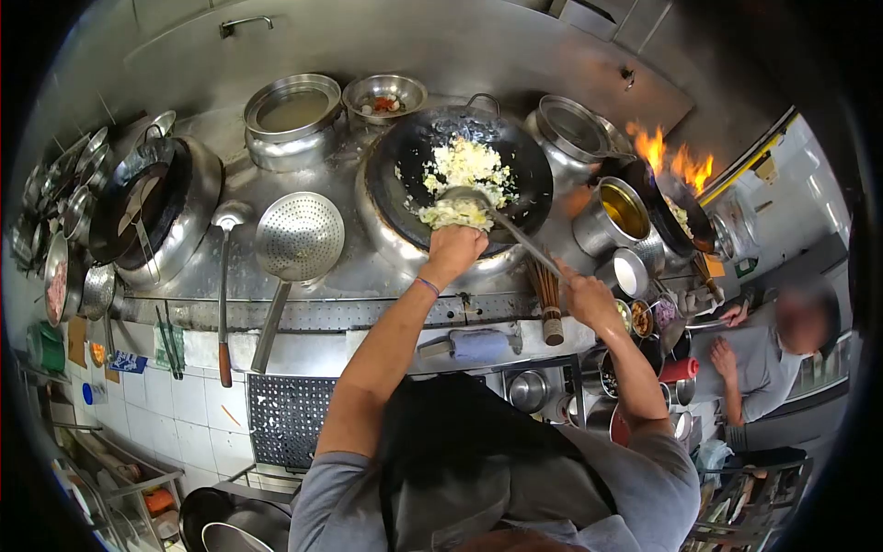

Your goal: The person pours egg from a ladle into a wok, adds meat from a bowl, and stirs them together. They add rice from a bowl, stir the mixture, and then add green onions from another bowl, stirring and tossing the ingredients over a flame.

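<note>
A large black wok [391, 198] sits over the middle burner with chopped, pale-yellow fried rice [467, 164] in it. My left hand [457, 250] is closed at the wok's near edge; the part it grips is hidden under the fingers. My right hand [589, 299] is wrapped round the long handle of a ladle [524, 241]. The ladle's bowl lies in the wok, among the rice and just beyond my left hand. Near my right hand stands a bamboo wok brush [549, 308].
Left of the wok lie a perforated skimmer [300, 237] and another ladle [225, 276]. A pot of yellow oil [607, 221] stands at the right, before a flaming wok [676, 207]. A co-worker [759, 354] holds a ladle there. Steel basins [294, 106] line the back.
</note>
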The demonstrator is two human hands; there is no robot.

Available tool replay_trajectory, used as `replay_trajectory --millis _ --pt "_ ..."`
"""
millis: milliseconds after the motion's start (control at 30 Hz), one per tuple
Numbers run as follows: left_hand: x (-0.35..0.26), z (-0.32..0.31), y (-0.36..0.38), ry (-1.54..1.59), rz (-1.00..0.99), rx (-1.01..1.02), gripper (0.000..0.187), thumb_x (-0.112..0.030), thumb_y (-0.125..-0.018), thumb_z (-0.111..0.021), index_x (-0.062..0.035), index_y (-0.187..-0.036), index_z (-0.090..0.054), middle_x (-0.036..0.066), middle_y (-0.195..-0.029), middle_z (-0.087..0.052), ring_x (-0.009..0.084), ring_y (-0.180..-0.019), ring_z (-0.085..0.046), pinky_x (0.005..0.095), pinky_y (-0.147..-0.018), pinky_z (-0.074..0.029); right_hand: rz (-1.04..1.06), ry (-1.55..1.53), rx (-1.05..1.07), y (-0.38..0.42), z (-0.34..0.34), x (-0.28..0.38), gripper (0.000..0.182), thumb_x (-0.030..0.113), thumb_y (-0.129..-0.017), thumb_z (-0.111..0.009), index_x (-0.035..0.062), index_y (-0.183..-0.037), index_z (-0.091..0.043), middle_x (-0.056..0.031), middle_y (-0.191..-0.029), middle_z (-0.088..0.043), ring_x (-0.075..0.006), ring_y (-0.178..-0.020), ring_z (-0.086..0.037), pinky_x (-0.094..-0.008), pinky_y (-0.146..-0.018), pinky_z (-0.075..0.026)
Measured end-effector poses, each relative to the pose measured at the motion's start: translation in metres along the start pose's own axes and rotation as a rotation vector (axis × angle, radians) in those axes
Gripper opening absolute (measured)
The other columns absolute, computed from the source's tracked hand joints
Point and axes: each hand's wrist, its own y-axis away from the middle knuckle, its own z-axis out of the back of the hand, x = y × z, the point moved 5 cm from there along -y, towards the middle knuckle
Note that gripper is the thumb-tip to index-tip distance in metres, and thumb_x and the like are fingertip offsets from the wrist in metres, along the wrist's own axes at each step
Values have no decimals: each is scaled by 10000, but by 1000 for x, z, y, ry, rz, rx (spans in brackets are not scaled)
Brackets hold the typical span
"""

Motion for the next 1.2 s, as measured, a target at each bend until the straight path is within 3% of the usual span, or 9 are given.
replay_trajectory --millis 233,400,467,533,800,867,900,967,1200 --pt "-94 52 52 39 -199 -119 324 -258 -860 -655 -82 -588 -678 151 -597 -648 339 -527 -644 438 -517 -524 -70 -85 -177 -19 13 14 577 221 -930 -605 274 -1483 -451 -221 -1037 -703 -445 -899 -680 -547 -813 -541" --pt "-39 12 18 -66 -14 -93 331 -287 -874 -637 -92 -616 -704 155 -577 -623 345 -516 -632 465 -525 -522 -66 -192 -98 58 59 -26 612 156 -886 -657 313 -1454 -490 -187 -1054 -708 -429 -947 -669 -514 -837 -528" --pt "-47 21 25 -105 42 98 315 -288 -872 -631 -101 -632 -714 161 -603 -640 362 -551 -651 485 -557 -536 151 -62 -227 99 87 -43 627 110 -866 -667 301 -1442 -512 -171 -1046 -715 -413 -963 -671 -489 -864 -524" --pt "-93 74 43 49 -95 -22 307 -298 -868 -629 -108 -646 -725 163 -610 -646 367 -569 -662 500 -586 -547 41 -204 -26 120 112 -44 548 98 -878 -676 260 -1393 -580 -124 -1221 -681 -347 -1098 -653 -428 -955 -502" --pt "-42 11 43 -86 -22 28 320 -312 -853 -628 -105 -626 -717 165 -607 -650 369 -561 -664 476 -568 -553 -120 -156 -152 6 -16 -2 594 129 -893 -665 279 -1446 -508 -224 -994 -697 -434 -900 -671 -528 -765 -531" --pt "-54 20 89 -85 -47 54 329 -335 -850 -631 -108 -629 -718 165 -593 -642 370 -556 -661 493 -592 -553 -43 -295 -336 31 1 17 613 131 -891 -673 287 -1457 -498 -234 -951 -695 -432 -866 -677 -518 -734 -531" --pt "-59 27 101 -49 -205 -132 335 -347 -849 -637 -114 -622 -715 161 -581 -634 366 -544 -653 499 -594 -548 -22 -284 -328 38 -11 -1 613 133 -890 -679 254 -1463 -497 -228 -934 -696 -436 -865 -675 -519 -741 -526" --pt "-69 38 108 4 -11 103 318 -318 -848 -640 -120 -608 -710 153 -571 -624 370 -531 -637 499 -583 -536 13 -376 -318 58 0 -26 566 137 -879 -692 260 -1415 -557 -206 -960 -705 -441 -894 -669 -499 -793 -530" --pt "-87 88 23 64 -153 -143 279 -254 -823 -645 -99 -596 -690 166 -593 -626 365 -538 -637 466 -539 -528 -3 -162 -130 101 80 -30 534 151 -858 -707 302 -1360 -604 -182 -1079 -705 -411 -945 -668 -510 -832 -519"
